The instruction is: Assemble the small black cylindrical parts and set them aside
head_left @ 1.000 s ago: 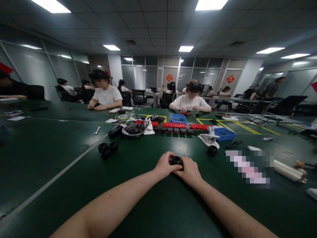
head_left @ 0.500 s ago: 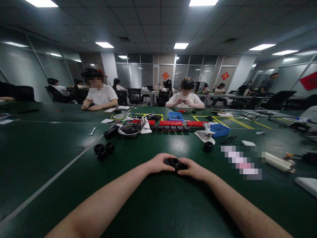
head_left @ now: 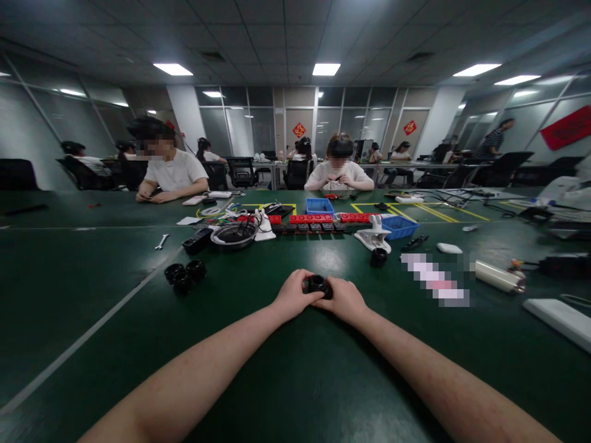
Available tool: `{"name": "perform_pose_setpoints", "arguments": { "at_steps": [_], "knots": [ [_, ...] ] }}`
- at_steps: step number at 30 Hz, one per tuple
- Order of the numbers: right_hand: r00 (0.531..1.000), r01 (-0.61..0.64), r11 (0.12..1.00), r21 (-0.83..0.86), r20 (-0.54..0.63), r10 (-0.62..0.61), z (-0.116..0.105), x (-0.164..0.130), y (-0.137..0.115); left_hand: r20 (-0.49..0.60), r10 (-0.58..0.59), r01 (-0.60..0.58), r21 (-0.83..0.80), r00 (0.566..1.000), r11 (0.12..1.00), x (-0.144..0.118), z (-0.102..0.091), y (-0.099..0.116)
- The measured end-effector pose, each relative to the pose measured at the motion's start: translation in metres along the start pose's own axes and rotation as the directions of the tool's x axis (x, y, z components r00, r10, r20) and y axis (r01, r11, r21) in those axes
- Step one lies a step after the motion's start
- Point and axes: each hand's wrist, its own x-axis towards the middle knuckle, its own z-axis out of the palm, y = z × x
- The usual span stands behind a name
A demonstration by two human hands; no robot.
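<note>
A small black round part [head_left: 317, 285] is held between both hands just above the green table [head_left: 323, 381]. It is short and cylindrical, ring-like, with a circular opening on its upper face that is turned up and slightly toward the camera. Its surface is dark with a faint sheen; finer detail cannot be made out. The part is gripped on its left side by the fingertips of the left hand [head_left: 292, 294] and on its right side by the fingertips of the right hand [head_left: 344, 299]. Its lower half is hidden behind the thumbs; only the top rim shows between the fingers.
</note>
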Motion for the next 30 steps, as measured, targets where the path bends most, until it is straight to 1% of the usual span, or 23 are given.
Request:
{"name": "perform_pose_setpoints", "arguments": {
  "at_steps": [3,5,7,9,11,13,15,17,21,24,26,28,30],
  "knots": [
    [0.997,0.082,0.993,0.089,0.005,-0.083,-0.008,-0.002,0.005,0.043,0.063,-0.061,-0.027,0.997,0.998,0.001,-0.005,-0.003],
    [0.989,0.137,0.968,0.21,0.019,-0.145,-0.012,-0.003,0.009,0.088,0.096,-0.091,-0.062,0.991,0.994,0.001,-0.009,-0.005],
    [0.976,0.167,0.921,0.352,0.072,-0.205,-0.015,-0.004,0.012,0.155,0.13,-0.114,-0.106,0.979,0.988,0.002,-0.012,-0.006],
    [0.959,0.152,0.869,0.471,0.143,-0.245,-0.016,-0.004,0.013,0.21,0.158,-0.129,-0.146,0.965,0.981,0.002,-0.015,-0.006],
    [0.942,0.104,0.824,0.557,0.212,-0.262,-0.017,-0.003,0.014,0.239,0.178,-0.14,-0.169,0.954,0.976,0.002,-0.017,-0.005],
    [0.927,0.039,0.782,0.622,0.27,-0.261,-0.017,-0.002,0.016,0.253,0.188,-0.146,-0.176,0.949,0.973,0.002,-0.019,-0.003],
    [0.921,-0.017,0.76,0.65,0.306,-0.241,-0.017,-0.001,0.017,0.267,0.183,-0.141,-0.169,0.946,0.975,0.003,-0.019,-0.002],
    [0.932,-0.046,0.77,0.637,0.305,-0.197,-0.016,-0.001,0.018,0.269,0.161,-0.122,-0.157,0.95,0.98,0.003,-0.019,0.0],
    [0.968,-0.056,0.848,0.527,0.236,-0.083,-0.01,-0.001,0.015,0.236,0.106,-0.078,-0.127,0.966,0.989,0.003,-0.016,0.002],
    [0.991,-0.077,0.928,0.364,0.128,0.033,-0.003,-0.002,0.008,0.139,0.01,0.001,-0.077,0.99,0.997,0.001,-0.009,0.004],
    [0.993,-0.11,0.969,0.222,0.059,0.099,0.0,-0.002,0.002,0.052,-0.052,0.054,-0.042,0.997,0.998,-0.001,-0.003,0.006],
    [0.991,-0.134,0.986,0.098,0.029,0.131,0.001,-0.003,-0.003,-0.003,-0.072,0.072,-0.021,0.997,0.997,-0.003,0.001,0.007],
    [0.991,-0.133,0.991,0.019,0.024,0.132,0.001,-0.004,-0.006,-0.016,-0.059,0.059,-0.013,0.998,0.998,-0.004,0.003,0.008]
  ]
}}
